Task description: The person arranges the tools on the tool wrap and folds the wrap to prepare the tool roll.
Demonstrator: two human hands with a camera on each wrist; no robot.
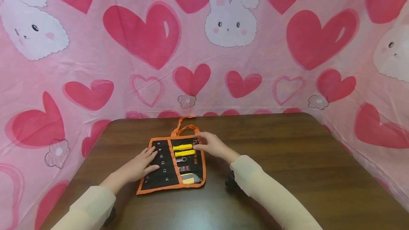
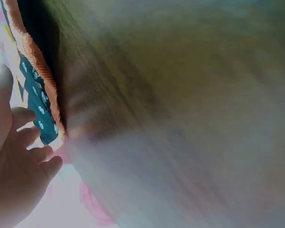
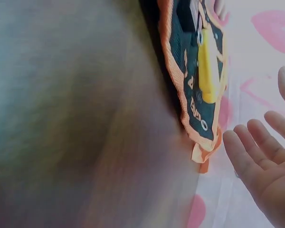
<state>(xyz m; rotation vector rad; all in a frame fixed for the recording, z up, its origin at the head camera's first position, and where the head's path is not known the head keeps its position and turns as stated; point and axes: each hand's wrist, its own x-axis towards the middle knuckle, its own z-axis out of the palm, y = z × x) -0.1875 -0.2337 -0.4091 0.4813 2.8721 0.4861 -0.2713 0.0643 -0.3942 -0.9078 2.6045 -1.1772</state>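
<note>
A black tool pouch (image 1: 153,183) with orange edging lies spread out on the table. Numbers are printed on its left half. Tools sit in the pockets of the other half: two yellow handles (image 1: 183,147), a ring-ended metal tool (image 1: 182,159), a small dark item with pink marks (image 1: 184,168) and a pale yellow and grey utility knife (image 1: 190,179). My left hand (image 1: 140,164) is spread over the pouch's left edge, fingers extended. At the upper right corner, my right hand (image 1: 212,144) has its fingertips close to the yellow handles; the right wrist view shows its fingers extended, gripping nothing.
The brown wooden table (image 1: 281,173) extends to the right of the pouch and in front of it. Orange straps (image 1: 186,127) trail from the pouch's far edge. Behind the table hangs a pink cloth (image 1: 191,52) with hearts and rabbits.
</note>
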